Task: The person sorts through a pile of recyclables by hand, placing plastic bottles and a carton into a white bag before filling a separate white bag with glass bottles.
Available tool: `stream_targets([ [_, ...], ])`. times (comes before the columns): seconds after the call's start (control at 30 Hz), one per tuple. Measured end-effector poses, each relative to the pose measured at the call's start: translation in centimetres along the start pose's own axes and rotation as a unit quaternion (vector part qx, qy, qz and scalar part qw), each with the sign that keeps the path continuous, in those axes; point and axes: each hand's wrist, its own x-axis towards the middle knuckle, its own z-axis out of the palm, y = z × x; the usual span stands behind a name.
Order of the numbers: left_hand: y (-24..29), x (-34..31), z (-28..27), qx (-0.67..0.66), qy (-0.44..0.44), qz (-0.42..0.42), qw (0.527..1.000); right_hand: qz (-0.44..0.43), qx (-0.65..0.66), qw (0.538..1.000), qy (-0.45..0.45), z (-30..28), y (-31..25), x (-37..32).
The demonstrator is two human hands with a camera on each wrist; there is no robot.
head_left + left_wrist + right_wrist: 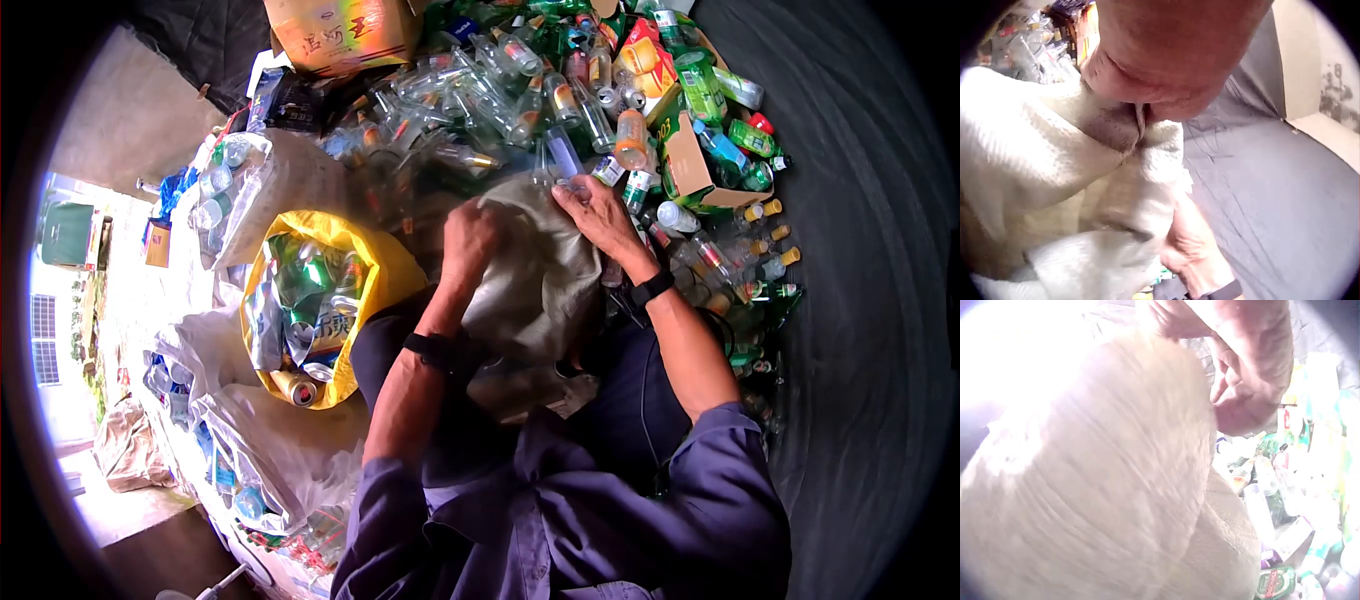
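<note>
A whitish woven sack (525, 265) hangs between the two hands above the person's lap. My left hand (470, 240) grips its upper left edge; in the left wrist view a fold of the sack (1016, 144) is pinched under the left hand (1166, 56). At the sack's upper right edge, the right hand (603, 222) has thumb and fingers bent together on the rim. The right wrist view has the right hand (1247, 369) with curled fingers beside the bulging sack (1097, 462); its exact fingertip contact is partly hidden.
Glass bottles (490, 85) and cans lie heaped beyond the hands. A yellow bag (395, 270) of cans stands left, near white bags (300, 175) of plastic bottles. An open carton (690, 160) sits at the right. Black sheeting (860, 300) covers the far right.
</note>
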Motion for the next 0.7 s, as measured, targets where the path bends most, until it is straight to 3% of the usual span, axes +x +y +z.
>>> stream_targets([
  [0.03,2.7,-0.8,-0.5,-0.14,0.002,-0.065,0.988,-0.019,-0.027,0.999,0.038,0.1,-0.8,-0.5],
  [0.1,4.2,-1.2,-1.6,-0.181,0.014,-0.086,0.98,-0.016,0.011,1.0,0.012,0.1,-0.9,-0.6],
  [0.13,3.0,-1.0,-1.9,-0.117,0.013,0.008,0.993,-0.039,0.016,0.999,0.01,0.1,-1.8,-1.2],
  [0.2,2.3,-0.8,-2.9,-0.109,0.02,0.012,0.994,-0.067,-0.007,0.998,-0.01,0.0,-3.3,-2.6],
  [0.27,3.8,-1.4,-3.9,0.08,0.028,0.108,0.991,-0.105,-0.04,0.993,-0.032,1.2,-2.2,-3.2],
  [0.3,4.0,-1.3,-4.2,0.079,0.028,0.109,0.991,-0.132,-0.082,0.987,-0.04,1.5,-1.6,-3.4],
  [0.33,4.0,-1.2,-4.6,0.169,0.01,0.132,0.977,-0.159,-0.122,0.979,-0.047,1.6,-1.9,-3.8],
  [0.37,4.0,-1.1,-5.0,0.258,-0.009,0.153,0.954,-0.16,-0.122,0.978,-0.046,2.0,-1.3,-3.6],
  [0.43,1.5,-0.3,-5.9,0.257,-0.017,0.204,0.945,-0.03,-0.169,0.984,-0.046,3.8,1.5,-2.5],
  [0.47,0.2,0.4,-6.3,-0.12,-0.045,0.015,0.992,-0.083,-0.123,0.989,0.02,4.2,2.1,-2.1],
  [0.5,-1.1,1.0,-6.5,-0.476,-0.066,-0.176,0.859,-0.083,-0.123,0.989,0.02,3.7,2.9,-1.4],
  [0.53,0.6,1.1,-6.6,-0.479,-0.027,-0.225,0.848,-0.015,0.002,1.0,-0.015,2.9,3.1,-0.5],
  [0.57,1.1,1.7,-7.7,-0.519,-0.074,-0.246,0.815,0.053,0.127,0.989,-0.05,2.1,2.9,0.1],
  [0.6,1.5,1.9,-8.2,-0.522,-0.083,-0.222,0.819,0.04,0.251,0.965,-0.06,1.7,2.7,0.3],
  [0.63,1.7,2.0,-8.4,-0.525,-0.091,-0.198,0.823,0.079,0.27,0.956,-0.083,-0.1,-0.3,-0.5],
  [0.67,1.9,1.6,-8.4,-0.523,-0.092,-0.197,0.824,0.135,0.347,0.92,-0.124,-0.5,0.2,-0.2],
  [0.7,2.0,0.8,-8.4,-0.356,-0.035,-0.078,0.93,0.189,0.42,0.872,-0.163,-0.9,0.7,0.2],
])
